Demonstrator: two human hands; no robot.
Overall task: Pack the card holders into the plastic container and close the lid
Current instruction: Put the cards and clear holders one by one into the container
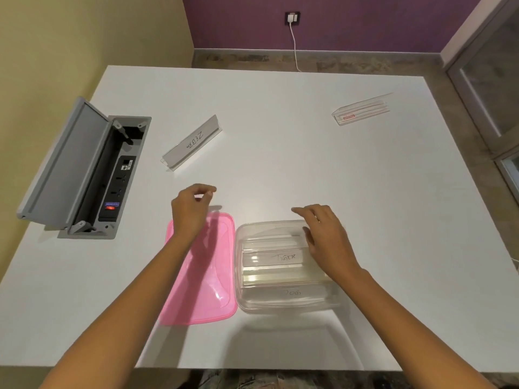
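Note:
A clear plastic container [241,276] stands near the table's front edge with card holders lying inside; one reads TIGER [272,258], another DOG [283,292]. Its pink lid [207,290] lies flat just to its left. My right hand [325,237] hovers over the container's right rear corner, fingers loosely spread, holding nothing. Above the lid's far end is my left hand [191,209], fingers curled, thumb and forefinger nearly pinched, empty. A card holder marked ZEBRA [192,143] lies farther back on the left. Another clear card holder [362,109] lies at the back right.
An open grey power-socket box [84,169] with its flap raised is set into the white table [280,169] at the left. A charger and cable [293,32] hang on the purple wall behind. A glass door frame stands at the right.

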